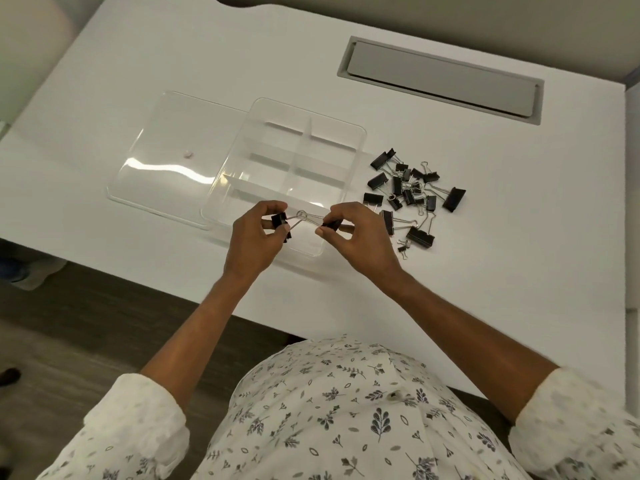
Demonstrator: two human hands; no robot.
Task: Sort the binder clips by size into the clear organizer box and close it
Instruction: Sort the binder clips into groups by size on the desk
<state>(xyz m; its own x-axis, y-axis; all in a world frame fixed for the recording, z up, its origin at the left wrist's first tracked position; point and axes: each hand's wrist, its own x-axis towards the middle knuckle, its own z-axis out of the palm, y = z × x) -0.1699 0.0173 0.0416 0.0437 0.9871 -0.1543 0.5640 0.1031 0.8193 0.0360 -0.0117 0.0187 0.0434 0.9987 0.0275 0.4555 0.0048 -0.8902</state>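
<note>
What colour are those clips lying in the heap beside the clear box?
The binder clips have black bodies and silvery wire handles; the head view shows them.

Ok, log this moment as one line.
left hand: holding left clip | right hand: holding right clip | box: open, empty | pile: unsorted

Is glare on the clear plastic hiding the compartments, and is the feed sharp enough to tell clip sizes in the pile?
Head view: a white glare streak crosses the lid and reaches the near-left corner of the organizer box, but the dividers are readable. Head view: the clip pile is sharp, large and small distinguishable, shadows soft. Head view: wide-angle distortion bows the table edge.
</note>
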